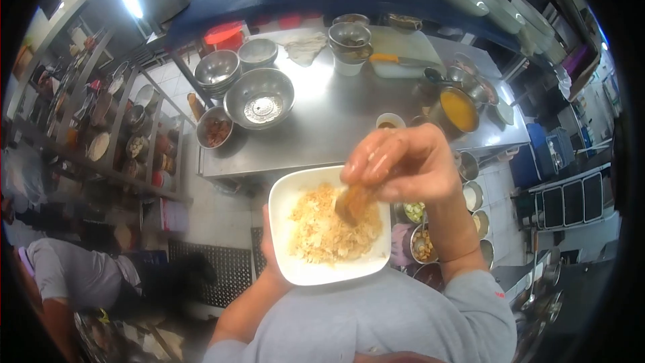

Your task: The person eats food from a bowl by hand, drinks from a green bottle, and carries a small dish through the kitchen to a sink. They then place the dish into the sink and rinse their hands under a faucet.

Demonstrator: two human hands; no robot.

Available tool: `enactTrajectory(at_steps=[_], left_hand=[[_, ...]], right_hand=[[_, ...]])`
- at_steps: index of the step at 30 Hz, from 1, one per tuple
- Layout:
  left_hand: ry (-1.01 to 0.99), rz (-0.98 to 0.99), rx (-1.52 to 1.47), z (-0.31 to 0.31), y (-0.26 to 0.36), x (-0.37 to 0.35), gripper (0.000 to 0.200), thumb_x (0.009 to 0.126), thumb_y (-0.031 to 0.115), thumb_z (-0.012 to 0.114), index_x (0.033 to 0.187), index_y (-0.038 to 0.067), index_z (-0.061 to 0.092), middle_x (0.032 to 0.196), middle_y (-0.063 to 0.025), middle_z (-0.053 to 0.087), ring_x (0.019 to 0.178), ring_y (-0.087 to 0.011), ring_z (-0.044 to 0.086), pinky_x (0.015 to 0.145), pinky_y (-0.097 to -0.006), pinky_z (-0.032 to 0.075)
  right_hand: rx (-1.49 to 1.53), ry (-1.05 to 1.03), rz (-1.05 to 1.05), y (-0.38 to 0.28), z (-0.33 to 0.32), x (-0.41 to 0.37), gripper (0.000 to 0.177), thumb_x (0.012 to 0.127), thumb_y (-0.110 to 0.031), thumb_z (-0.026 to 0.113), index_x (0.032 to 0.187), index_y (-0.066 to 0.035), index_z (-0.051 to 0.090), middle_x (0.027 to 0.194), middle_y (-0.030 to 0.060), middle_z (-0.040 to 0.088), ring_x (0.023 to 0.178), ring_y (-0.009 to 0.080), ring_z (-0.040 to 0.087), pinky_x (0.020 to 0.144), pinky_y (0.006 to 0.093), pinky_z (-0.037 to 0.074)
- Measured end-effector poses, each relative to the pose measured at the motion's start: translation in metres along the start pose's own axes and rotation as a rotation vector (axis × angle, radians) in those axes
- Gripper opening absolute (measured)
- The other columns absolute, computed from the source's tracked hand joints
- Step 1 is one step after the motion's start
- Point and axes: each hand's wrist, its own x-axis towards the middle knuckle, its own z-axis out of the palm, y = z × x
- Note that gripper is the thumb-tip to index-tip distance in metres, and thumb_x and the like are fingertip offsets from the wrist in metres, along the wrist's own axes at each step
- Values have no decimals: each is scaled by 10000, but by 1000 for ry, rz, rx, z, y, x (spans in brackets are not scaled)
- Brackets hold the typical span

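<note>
Fingers of the right hand bend down, pinching a brown piece of food just above the rice; the wrist is raised, the forearm coming from the lower right; the left hand grips the white plate from below at its left edge; the plate is held close to the chest, before a steel table bearing metal bowls and a pot of orange sauce.

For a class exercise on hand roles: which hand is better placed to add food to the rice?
Likely the right: the right hand hovers over the rice, pinching a piece, while the left hand is busy supporting the plate from below.
</note>
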Motion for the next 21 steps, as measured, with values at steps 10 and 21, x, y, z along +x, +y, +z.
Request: enactTrajectory(at_steps=[10,21], left_hand=[[169,27,141,-31,5,-46,714,1012,548,330,1504,31,340,1508,-213,413,1324,-369,492,1088,-500,438],[279,22,258,-41,10,-64,691,1017,528,315,1488,24,361,1486,-211,438,1312,-363,506,1083,-494,448]], right_hand=[[231,-204,-179,-34,41,2,119,812,93,744,921,122,705,967,332,685,895,369,706,779,385,582],[190,-479,-29,-37,58,1,101,766,90,701,854,52,671,883,131,695,819,214,670,702,321,516]])
